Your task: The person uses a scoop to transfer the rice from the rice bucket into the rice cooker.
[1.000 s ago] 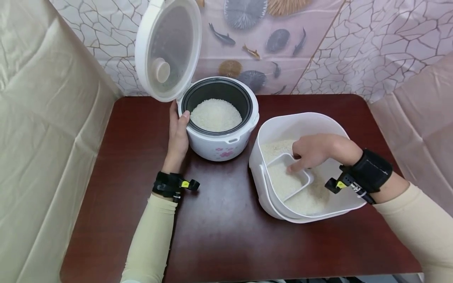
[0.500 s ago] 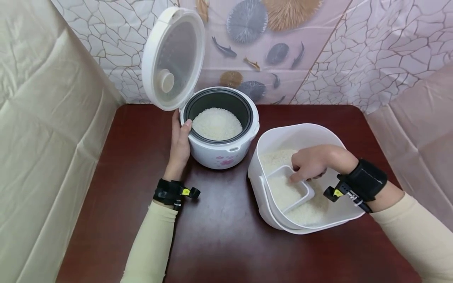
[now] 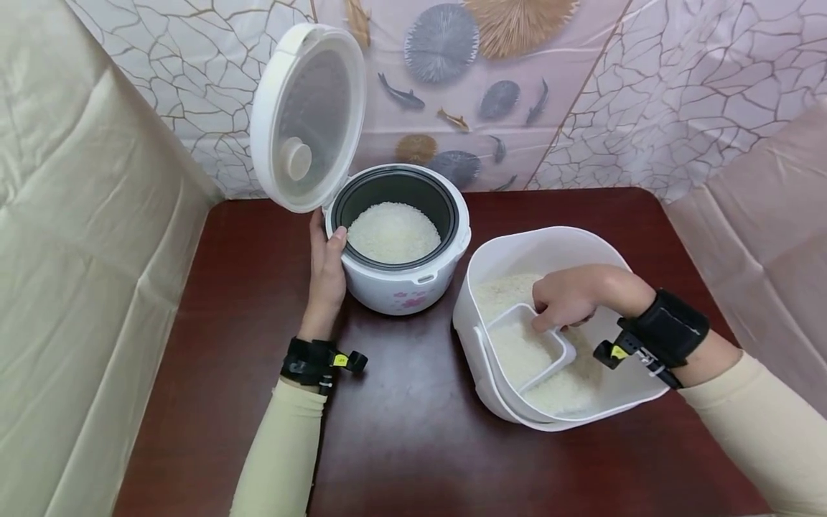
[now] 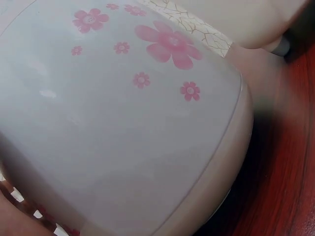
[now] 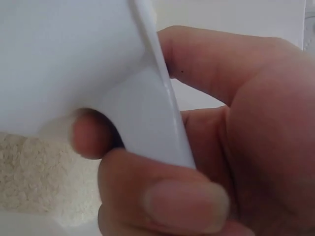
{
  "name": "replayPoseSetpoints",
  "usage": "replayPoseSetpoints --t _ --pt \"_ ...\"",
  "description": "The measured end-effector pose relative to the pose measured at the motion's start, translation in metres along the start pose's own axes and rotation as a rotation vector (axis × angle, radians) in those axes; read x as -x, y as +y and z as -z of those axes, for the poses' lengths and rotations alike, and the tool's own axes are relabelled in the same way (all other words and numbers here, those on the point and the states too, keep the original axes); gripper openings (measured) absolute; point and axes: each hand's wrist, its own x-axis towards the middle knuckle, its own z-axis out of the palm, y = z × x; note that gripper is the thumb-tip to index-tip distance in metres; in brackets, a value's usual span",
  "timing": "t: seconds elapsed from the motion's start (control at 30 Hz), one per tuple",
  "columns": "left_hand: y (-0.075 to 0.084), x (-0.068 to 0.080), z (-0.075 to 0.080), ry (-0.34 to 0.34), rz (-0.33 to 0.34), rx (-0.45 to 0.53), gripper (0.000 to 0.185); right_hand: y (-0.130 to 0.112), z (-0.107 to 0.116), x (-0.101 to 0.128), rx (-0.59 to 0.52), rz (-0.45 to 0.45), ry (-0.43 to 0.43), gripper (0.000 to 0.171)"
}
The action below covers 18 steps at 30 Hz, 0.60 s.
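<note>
A white rice cooker (image 3: 381, 287) with pink flowers stands at the back of the table, its lid (image 3: 260, 136) raised to the left. White rice (image 3: 394, 233) lies in its dark inner pot (image 3: 413, 185). My left hand (image 3: 326, 276) rests against the cooker's left side, thumb at the rim and fingers along the wall. To the right, inside a white rice bin (image 3: 474, 362), my right hand (image 3: 568, 294) grips a white scoop (image 3: 566, 353). Rice fills the scoop, which sits among the bin's rice (image 3: 571, 388). In the right wrist view, curled fingers (image 5: 162, 196) wrap its handle (image 5: 147, 118).
The dark red-brown table (image 3: 400, 445) extends in front of the cooker and bin. Beige cloth (image 3: 84, 251) hangs at the left, and a patterned cloth (image 3: 452, 115) with fish and round leaf shapes closes off the back, just behind the raised lid.
The head view has shifted slightly. My left hand stays on the cooker. My right hand and the scoop move only a little inside the bin, with more of the curled fingers showing beneath the hand.
</note>
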Motion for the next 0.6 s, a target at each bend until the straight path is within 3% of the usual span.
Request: replayPoseSetpoints --t 0.13,0.6 --pt "0.003 0.001 0.001 0.006 -0.01 0.007 0.082 0.004 -0.001 0.0 0.003 0.027 0.035 0.035" --pt "0.003 -0.003 0.0 -0.015 -0.026 0.012 0.082 -0.007 0.002 0.003 0.001 -0.01 0.015 0.033"
